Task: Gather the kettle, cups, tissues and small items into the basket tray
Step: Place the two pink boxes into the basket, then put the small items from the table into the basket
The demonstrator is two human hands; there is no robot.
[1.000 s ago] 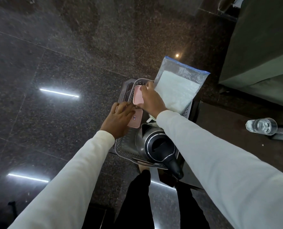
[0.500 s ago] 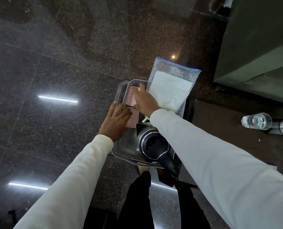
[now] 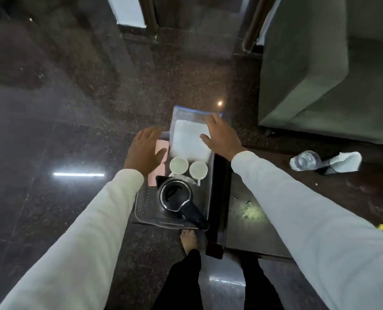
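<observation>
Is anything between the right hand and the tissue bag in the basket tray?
Nothing visible. The right hand is open directly over the tissue bag, which lies at the far end of the basket tray, beyond the two cups. Contact can't be confirmed. The left hand hovers over the pink items.

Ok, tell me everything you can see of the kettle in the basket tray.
The kettle stands upright in the near half of the basket tray, seen from above. Its body looks like shiny metal, with a dark round lid ringed in silver, a small pointed spout toward the far left, and a black handle jutting toward the near right, over the tray's rim. Two white cups sit just beyond it. Neither hand touches it.
</observation>
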